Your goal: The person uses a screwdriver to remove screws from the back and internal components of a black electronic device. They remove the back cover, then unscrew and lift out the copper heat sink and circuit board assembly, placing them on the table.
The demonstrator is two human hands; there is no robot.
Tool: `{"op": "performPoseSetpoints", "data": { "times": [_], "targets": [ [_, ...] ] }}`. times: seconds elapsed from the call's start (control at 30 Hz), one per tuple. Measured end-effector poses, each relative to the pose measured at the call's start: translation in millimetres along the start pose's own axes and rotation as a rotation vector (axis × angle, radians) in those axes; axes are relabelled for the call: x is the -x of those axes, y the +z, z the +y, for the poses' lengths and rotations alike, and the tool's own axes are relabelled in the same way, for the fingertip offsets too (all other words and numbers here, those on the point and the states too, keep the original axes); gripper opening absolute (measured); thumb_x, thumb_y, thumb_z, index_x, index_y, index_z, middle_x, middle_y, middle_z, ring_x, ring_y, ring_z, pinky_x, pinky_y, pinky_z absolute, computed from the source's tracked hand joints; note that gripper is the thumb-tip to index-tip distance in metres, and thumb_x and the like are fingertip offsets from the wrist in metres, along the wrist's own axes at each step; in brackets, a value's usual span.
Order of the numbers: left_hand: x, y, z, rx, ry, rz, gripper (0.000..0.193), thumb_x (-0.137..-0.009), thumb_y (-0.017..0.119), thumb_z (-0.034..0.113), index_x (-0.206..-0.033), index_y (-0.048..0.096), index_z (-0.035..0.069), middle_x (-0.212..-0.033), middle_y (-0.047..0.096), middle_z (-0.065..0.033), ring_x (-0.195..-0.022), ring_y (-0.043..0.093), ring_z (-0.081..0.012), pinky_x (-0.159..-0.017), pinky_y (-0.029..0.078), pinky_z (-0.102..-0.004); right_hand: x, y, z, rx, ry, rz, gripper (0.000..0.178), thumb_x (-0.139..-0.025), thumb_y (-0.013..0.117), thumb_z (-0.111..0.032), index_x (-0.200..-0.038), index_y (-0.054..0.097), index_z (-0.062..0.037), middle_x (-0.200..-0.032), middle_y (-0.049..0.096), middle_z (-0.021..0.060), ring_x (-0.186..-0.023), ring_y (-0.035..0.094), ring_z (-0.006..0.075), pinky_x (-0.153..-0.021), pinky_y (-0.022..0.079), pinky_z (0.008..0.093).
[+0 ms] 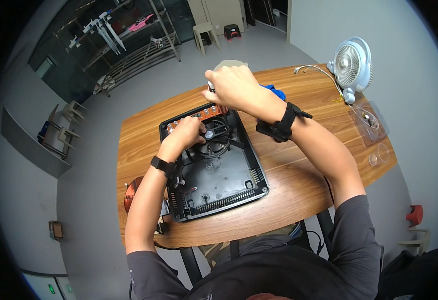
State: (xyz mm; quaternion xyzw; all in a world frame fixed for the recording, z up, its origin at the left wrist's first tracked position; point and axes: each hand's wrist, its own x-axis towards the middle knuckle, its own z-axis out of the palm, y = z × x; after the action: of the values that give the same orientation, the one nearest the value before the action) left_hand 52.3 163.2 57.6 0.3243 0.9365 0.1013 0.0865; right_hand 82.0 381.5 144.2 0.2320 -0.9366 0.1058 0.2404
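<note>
An open black plastic housing [214, 180], like that of an induction cooker, lies on the wooden table in front of me. Inside its far half sit a round black cooling fan [214, 146] and, along the far edge, an orange circuit board [210, 112] with silvery parts. My left hand [185, 134] reaches in over the fan and board, fingers curled down; what they grip is hidden. Above the board's right end, my right hand [231, 86] is closed in a fist around a small white-and-black thing, mostly covered by the fingers.
Left of the housing, partly behind my left forearm, is a copper coil [133, 194]. A blue cloth [275, 92] lies beyond my right wrist. At the table's right stand a white fan [350, 65], a clear plastic tray [374, 122] and a clear cup [383, 153].
</note>
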Motion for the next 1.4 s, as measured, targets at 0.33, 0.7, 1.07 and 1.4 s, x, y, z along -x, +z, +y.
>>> {"op": "performPoseSetpoints", "data": {
  "times": [0.33, 0.7, 1.07, 1.4],
  "targets": [
    [-1, 3, -2, 0.008, 0.017, 0.012, 0.038, -0.067, 0.089, 0.010, -0.102, 0.078, 0.000, -0.096, 0.075, -0.0204, -0.092, 0.073, -0.0353, -0.083, 0.057, -0.0409, 9, -2, 1, -0.105, -0.068, -0.027, 0.035, -0.089, 0.069, -0.034, -0.102, 0.059, -0.0034, -0.097, 0.063, 0.0198, -0.084, 0.067, 0.0417, -0.071, 0.056, 0.0508],
    [-1, 0, 1, 0.002, -0.003, 0.003, 0.038, -0.067, 0.089, 0.010, -0.103, 0.078, 0.000, -0.095, 0.075, -0.0202, -0.091, 0.073, -0.0353, -0.082, 0.057, -0.0412, 8, 13, 9, -0.104, -0.035, 0.036, 0.033, -0.092, 0.070, -0.034, -0.103, 0.062, -0.0040, -0.097, 0.064, 0.0179, -0.086, 0.068, 0.0402, -0.074, 0.056, 0.0499],
    [1, 0, 2, -0.030, 0.000, 0.008, 0.040, -0.066, 0.089, 0.011, -0.104, 0.078, 0.002, -0.096, 0.075, -0.0196, -0.092, 0.072, -0.0358, -0.083, 0.057, -0.0414, 0, 15, 4, -0.259, -0.049, 0.001, 0.027, -0.087, 0.068, -0.021, -0.106, 0.065, -0.0035, -0.103, 0.064, 0.0196, -0.094, 0.067, 0.0406, -0.081, 0.055, 0.0505],
    [3, -3, 7, -0.030, -0.015, -0.001, 0.040, -0.067, 0.089, 0.011, -0.105, 0.079, 0.003, -0.097, 0.075, -0.0194, -0.091, 0.072, -0.0355, -0.083, 0.057, -0.0413, 3, 3, -1, -0.074, -0.031, 0.023, 0.031, -0.091, 0.068, -0.029, -0.104, 0.064, -0.0016, -0.096, 0.066, 0.0201, -0.084, 0.070, 0.0398, -0.074, 0.057, 0.0500]
  ]
}}
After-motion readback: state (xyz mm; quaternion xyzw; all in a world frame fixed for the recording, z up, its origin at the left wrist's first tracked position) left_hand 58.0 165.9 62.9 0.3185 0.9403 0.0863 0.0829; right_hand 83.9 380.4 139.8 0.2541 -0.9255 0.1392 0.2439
